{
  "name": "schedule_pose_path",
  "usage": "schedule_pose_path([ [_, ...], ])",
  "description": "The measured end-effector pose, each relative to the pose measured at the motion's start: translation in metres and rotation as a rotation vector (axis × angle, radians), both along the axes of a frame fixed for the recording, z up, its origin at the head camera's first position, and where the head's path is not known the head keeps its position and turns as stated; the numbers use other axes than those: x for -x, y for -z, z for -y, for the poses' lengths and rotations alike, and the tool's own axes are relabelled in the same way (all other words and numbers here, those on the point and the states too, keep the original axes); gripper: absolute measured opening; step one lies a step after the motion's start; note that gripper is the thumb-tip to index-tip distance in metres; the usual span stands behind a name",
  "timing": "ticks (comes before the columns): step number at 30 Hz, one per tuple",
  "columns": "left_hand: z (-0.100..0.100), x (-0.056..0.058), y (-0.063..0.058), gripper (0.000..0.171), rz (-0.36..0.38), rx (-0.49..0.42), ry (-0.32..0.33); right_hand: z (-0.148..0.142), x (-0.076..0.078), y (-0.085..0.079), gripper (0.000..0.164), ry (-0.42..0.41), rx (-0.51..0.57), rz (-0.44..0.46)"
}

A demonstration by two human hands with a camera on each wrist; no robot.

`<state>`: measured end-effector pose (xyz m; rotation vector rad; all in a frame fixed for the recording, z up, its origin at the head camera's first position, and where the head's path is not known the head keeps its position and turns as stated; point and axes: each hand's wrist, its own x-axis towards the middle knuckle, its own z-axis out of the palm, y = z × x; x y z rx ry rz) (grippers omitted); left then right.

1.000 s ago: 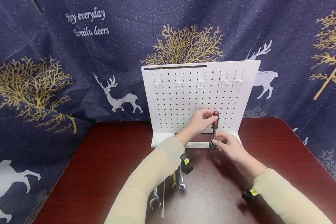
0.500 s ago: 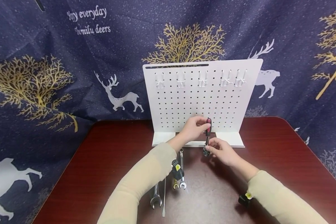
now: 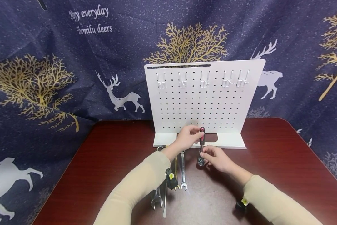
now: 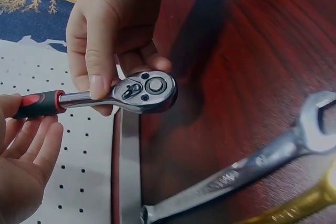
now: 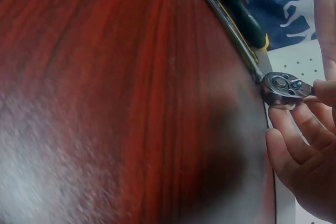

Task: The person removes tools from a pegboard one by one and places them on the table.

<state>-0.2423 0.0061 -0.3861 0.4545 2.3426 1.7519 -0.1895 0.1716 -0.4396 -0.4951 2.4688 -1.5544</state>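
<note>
A ratchet wrench (image 3: 202,139) with a red and black handle stands nearly upright in front of the pegboard, its round chrome head (image 4: 152,92) at the bottom. My left hand (image 3: 186,138) pinches the handle near its top between thumb and fingers. Lower down, my right hand (image 3: 216,158) pinches the chrome neck just by the head. In the left wrist view the head's drive stud and small lever face the camera. The right wrist view shows the head (image 5: 283,88) at the right hand's fingertips, over the table edge of the board's base.
The white pegboard (image 3: 196,107) with several wire hooks (image 3: 204,80) stands at the back. Under and beside the left forearm lie a silver combination wrench (image 3: 183,172), a gold wrench (image 3: 176,167), a larger wrench (image 3: 157,200) and a flat-tipped screwdriver (image 3: 165,201) on the red-brown table (image 3: 117,150).
Both hands have moved left and down toward the person, carrying the ratchet wrench from the pegboard's base to over the table. Their hold looks the same.
</note>
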Motion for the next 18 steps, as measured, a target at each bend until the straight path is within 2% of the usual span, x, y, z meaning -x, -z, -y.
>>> schedule_pose_path([
  [5,0.007,-0.004,0.008,0.026,0.009,0.019,-0.018,0.006,-0.004,0.002,0.022,-0.027,0.003,-0.009],
  [11,0.015,-0.009,0.018,0.031,0.073,-0.013,-0.029,0.014,-0.008,0.006,0.023,-0.063,0.016,0.034],
  [18,0.023,-0.014,0.027,0.033,0.098,-0.012,-0.058,0.020,-0.011,0.009,0.022,-0.086,0.021,0.063],
])
